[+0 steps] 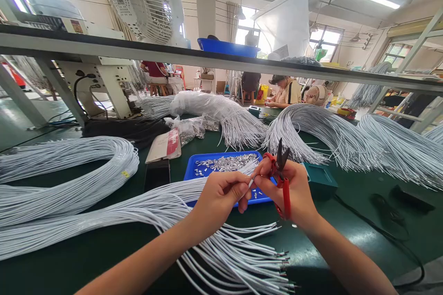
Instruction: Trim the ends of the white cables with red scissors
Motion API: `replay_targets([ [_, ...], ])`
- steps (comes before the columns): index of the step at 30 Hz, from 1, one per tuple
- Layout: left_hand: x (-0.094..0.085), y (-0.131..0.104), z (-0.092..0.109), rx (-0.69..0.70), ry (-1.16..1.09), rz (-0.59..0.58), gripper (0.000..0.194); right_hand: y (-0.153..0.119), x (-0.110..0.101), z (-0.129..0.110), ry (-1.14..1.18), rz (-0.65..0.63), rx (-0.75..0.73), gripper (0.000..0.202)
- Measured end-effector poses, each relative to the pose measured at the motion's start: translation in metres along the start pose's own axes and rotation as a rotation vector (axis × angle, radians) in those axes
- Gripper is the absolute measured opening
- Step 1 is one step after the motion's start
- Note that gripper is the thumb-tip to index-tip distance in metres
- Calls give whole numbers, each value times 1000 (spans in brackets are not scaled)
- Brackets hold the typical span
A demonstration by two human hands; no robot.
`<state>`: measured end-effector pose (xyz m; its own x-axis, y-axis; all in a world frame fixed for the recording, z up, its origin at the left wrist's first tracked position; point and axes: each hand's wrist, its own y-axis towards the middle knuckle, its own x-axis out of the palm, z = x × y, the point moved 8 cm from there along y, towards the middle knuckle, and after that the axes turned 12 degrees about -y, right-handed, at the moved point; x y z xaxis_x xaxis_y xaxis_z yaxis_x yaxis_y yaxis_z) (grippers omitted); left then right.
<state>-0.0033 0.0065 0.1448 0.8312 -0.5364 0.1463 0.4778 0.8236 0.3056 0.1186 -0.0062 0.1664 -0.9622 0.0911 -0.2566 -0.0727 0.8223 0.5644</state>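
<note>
My left hand pinches a thin white cable between thumb and fingertips, over a blue tray. Red-handled scissors sit in my right hand, their dark blades parted and pointing up. The thumb and finger of that hand also meet the cable's end; whatever small part may be pinched there is hidden. Many small metal pieces lie in the tray. A loose bundle of white cables runs under my left forearm, its ends fanned out to the right.
More cable bundles lie along the back and right, and a coil is at left. A shelf spans above, bearing a fan and a blue bin. A green box stands right of the tray. A person sits beyond.
</note>
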Motion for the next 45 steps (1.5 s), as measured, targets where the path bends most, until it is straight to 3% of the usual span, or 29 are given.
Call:
replay_targets([
  [7,1,2,-12,-62,-159,-40,41,0,0,-5,49,-8,11,13],
  [14,0,3,-17,-59,-194,-59,41,-5,1,-8,40,-22,-30,21],
  [26,-5,9,-19,-51,-172,-30,40,2,1,3,-74,24,-6,7],
  [31,-18,7,2,122,-60,149,24,9,-7,4,-23,121,-4,9],
  [35,-23,0,19,274,18,206,8,9,-11,5,-55,132,-1,11],
  [40,-25,-5,25,302,51,197,6,7,-8,0,-318,83,-77,7],
  [45,-27,-8,35,379,189,243,10,10,3,-7,-603,-13,-212,18],
])
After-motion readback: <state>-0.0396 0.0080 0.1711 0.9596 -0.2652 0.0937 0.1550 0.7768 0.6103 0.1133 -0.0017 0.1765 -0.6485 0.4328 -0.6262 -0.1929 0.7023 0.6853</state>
